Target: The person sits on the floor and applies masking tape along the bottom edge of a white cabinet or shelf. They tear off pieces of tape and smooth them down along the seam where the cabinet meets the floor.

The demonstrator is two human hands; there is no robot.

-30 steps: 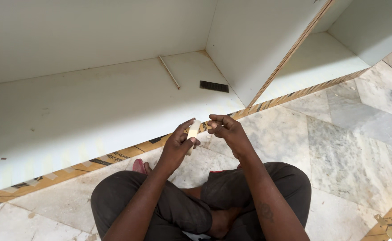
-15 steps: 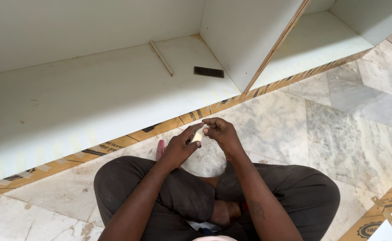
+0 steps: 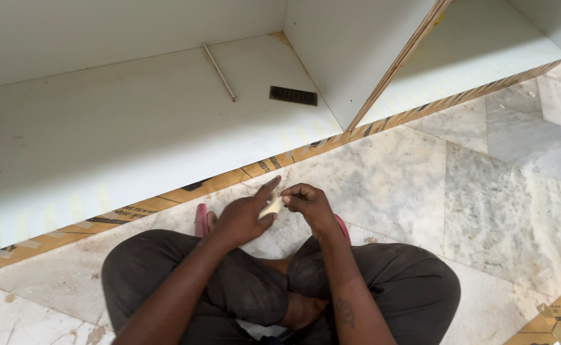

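a small pale cream piece point(image 3: 271, 206) sits pinched between my two hands, low over the marble floor just in front of my crossed legs. it looks thin and flat, light yellowish-white, with only a short sliver of it showing between my fingers. it tilts, its upper end toward my right hand point(image 3: 307, 202) and its lower end against my left hand point(image 3: 242, 217). my right fingertips close on its upper end; my left thumb and fingers cup it from the side. most of its shape is hidden by my fingers.
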